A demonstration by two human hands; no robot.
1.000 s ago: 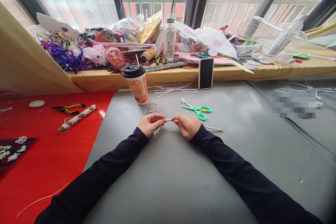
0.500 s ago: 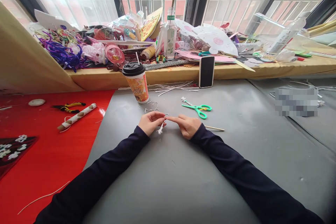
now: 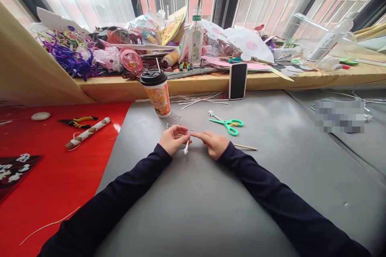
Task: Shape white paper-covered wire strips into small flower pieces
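My left hand (image 3: 175, 139) is closed in a pinch near the middle of the grey table. Between its thumb and fingers it holds a small bundle of white strips (image 3: 186, 147), whose frayed end hangs down. My right hand (image 3: 216, 144) comes in from the right, its index finger stretched to the top of the bundle at the left fingertips. Its other fingers are curled under, and whether they hold anything is hidden. Beyond the hands lie green-handled scissors (image 3: 227, 124), and a few curled bits of white cord (image 3: 175, 120). A thin wooden stick (image 3: 245, 147) rests beside my right wrist.
A lidded paper cup (image 3: 157, 96) with a straw stands at the back left, and a phone (image 3: 238, 81) leans upright against the ledge. Loose white strips (image 3: 202, 99) lie between them. Pliers (image 3: 78, 121) and a cord-wrapped tube (image 3: 89, 133) lie on the red surface. Craft materials crowd the ledge.
Almost nothing differs. The frayed lower end of the white bundle has shifted slightly to the right, while both hands keep nearly the same place and pose.
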